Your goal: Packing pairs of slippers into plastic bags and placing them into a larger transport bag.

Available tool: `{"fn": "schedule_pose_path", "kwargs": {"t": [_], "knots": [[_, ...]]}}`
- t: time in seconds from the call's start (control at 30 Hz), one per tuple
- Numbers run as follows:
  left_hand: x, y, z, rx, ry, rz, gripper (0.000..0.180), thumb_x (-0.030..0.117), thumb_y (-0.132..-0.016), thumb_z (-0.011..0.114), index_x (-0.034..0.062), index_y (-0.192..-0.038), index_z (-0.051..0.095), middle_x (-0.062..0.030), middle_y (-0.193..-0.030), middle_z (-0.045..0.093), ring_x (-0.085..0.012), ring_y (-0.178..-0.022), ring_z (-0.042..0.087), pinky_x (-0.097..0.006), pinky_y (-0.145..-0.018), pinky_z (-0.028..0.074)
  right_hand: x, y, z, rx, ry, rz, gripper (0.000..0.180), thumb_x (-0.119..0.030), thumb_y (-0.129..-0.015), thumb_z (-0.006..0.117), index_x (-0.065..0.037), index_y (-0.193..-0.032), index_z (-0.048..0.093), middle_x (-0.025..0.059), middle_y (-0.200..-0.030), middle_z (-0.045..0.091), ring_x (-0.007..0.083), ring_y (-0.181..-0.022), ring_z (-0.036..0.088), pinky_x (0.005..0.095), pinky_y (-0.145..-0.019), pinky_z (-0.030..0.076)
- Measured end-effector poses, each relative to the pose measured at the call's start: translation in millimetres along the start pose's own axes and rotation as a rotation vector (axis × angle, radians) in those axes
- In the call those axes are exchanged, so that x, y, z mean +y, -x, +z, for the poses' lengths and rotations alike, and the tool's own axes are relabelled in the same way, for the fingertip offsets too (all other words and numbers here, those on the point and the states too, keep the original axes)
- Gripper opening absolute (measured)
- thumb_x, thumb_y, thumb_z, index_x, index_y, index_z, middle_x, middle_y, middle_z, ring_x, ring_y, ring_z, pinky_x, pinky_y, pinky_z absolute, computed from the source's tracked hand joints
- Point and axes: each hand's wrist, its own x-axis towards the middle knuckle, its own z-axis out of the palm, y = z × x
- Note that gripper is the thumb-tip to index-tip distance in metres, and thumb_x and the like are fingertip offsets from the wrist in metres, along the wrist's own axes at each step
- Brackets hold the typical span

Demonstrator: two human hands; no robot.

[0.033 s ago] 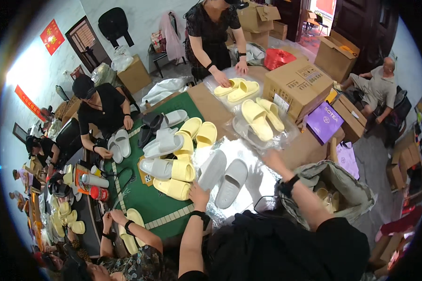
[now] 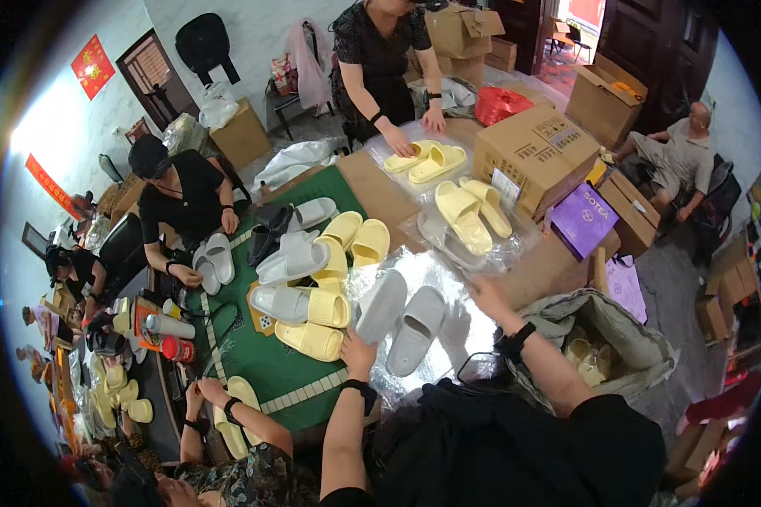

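A grey slipper [image 2: 380, 308] leans tilted on the shiny clear plastic [image 2: 457, 331] in front of me. My left hand [image 2: 358, 354] is closed on its near end. Just right of it lies a second grey slipper [image 2: 416, 330], untouched. My right hand [image 2: 492, 302] is at the plastic's right side with its fingers stretched out, near a bagged pair of grey slippers [image 2: 448, 241]. On that bag rests a pair of yellow slippers [image 2: 463, 218]. Left of my left hand, yellow slippers [image 2: 314, 340] and grey slippers [image 2: 292, 264] lie grouped on a green mat [image 2: 292, 376].
Across the table, a co-worker's hands [image 2: 402, 142] touch yellow slippers on plastic. Another co-worker at left touches grey slippers [image 2: 215, 264]. A cardboard box [image 2: 537, 156] and purple box [image 2: 585, 221] stand at right. An open woven sack [image 2: 630, 342] sits beside my right arm.
My right hand has shifted slightly toward me and to the left. My left hand and the slippers look unchanged.
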Motion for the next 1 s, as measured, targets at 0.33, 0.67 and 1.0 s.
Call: {"fn": "schedule_pose_path", "kwargs": {"t": [0.33, 0.67, 1.0], "knots": [[-21, -5, 11, -0.101, 0.351, 0.015, 0.056, 0.024, -0.069, 0.072, -0.0028, -0.112, 0.047, -0.0244, -0.100, 0.058, -0.0349, -0.090, 0.058, -0.040, -0.078, 0.045, -73, 37, 71, -0.659, -0.015, -0.075, 0.049, -0.030, -0.076, 0.057, -0.031, -0.124, 0.048, 0.0338, -0.130, 0.029, 0.0450, -0.104, 0.048, 0.0442, -0.090, 0.041], [-15, 9, -25, -0.359, 1.676, -0.545, 0.040, 0.030, -0.090, 0.051, 0.0049, -0.120, 0.044, -0.0145, -0.110, 0.052, -0.0206, -0.097, 0.051, -0.031, -0.077, 0.046, -85, 38, 95, -0.781, 0.279, -0.047, 0.058, -0.035, -0.084, 0.047, -0.019, -0.136, 0.027, 0.0424, -0.131, 0.016, 0.0510, -0.108, 0.043, 0.0484, -0.091, 0.040], [27, 35, 15, -1.063, 1.956, -0.628, 0.037, 0.019, -0.086, 0.049, 0.0016, -0.118, 0.045, -0.0214, -0.115, 0.050, -0.0186, -0.067, 0.054, -0.024, -0.057, 0.049, -50, 44, 54, -0.006, -0.261, -0.062, 0.048, -0.020, -0.082, 0.049, 0.003, -0.123, 0.037, 0.0326, -0.129, 0.031, 0.0459, -0.104, 0.047, 0.0430, -0.090, 0.041]]}}
